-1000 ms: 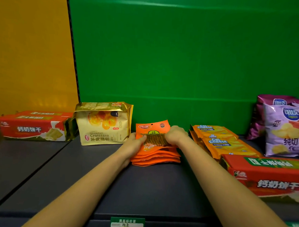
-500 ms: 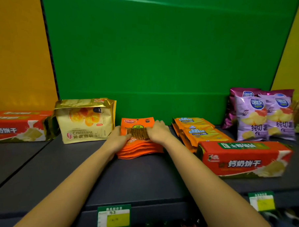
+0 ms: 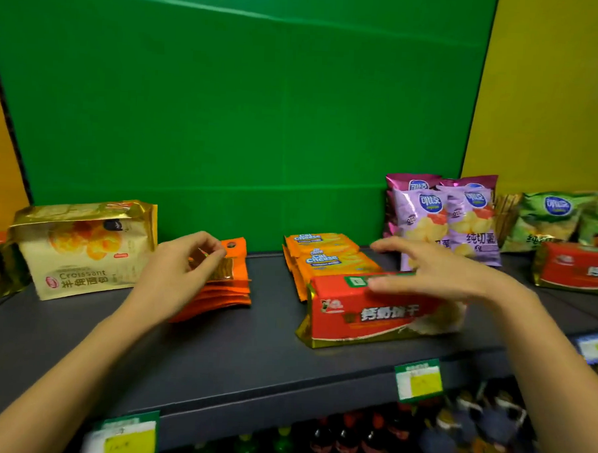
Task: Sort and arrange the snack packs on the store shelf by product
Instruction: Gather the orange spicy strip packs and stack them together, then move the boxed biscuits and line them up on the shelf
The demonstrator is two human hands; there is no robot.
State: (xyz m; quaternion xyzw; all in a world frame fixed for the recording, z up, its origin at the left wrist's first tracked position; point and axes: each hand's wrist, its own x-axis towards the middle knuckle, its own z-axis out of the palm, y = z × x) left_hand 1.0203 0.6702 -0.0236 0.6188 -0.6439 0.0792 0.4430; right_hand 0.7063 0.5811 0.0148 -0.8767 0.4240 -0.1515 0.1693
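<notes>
Nearest, on the shelf [image 3: 250, 361], a red biscuit pack [image 3: 372, 315] is overhung by the right hand [image 3: 436, 273], fingers spread and nothing held. Further in, the stacked orange packs [image 3: 233, 285] are gripped by the curled left hand [image 3: 182, 269]; Cal Cheese packs [image 3: 327, 255] and purple chip bags [image 3: 442, 219] are set behind.

The shelf board [image 3: 251, 354] is dark grey, matt and smooth (painted metal or laminate, hard to tell). The croissant bag [image 3: 84, 247] is shiny gold foil-like film, creased along its folded top. The orange packs [image 3: 235, 287] and the Cal Cheese packs [image 3: 323, 258] are glossy plastic film. The red biscuit pack [image 3: 372, 313] has a glossy wrapper with metallic gold ends. The purple crisp bags [image 3: 424, 218] are slick, crinkled film. The green back panel [image 3: 227, 120] looks flat and matt, the price tag [image 3: 419, 380] like paper
</notes>
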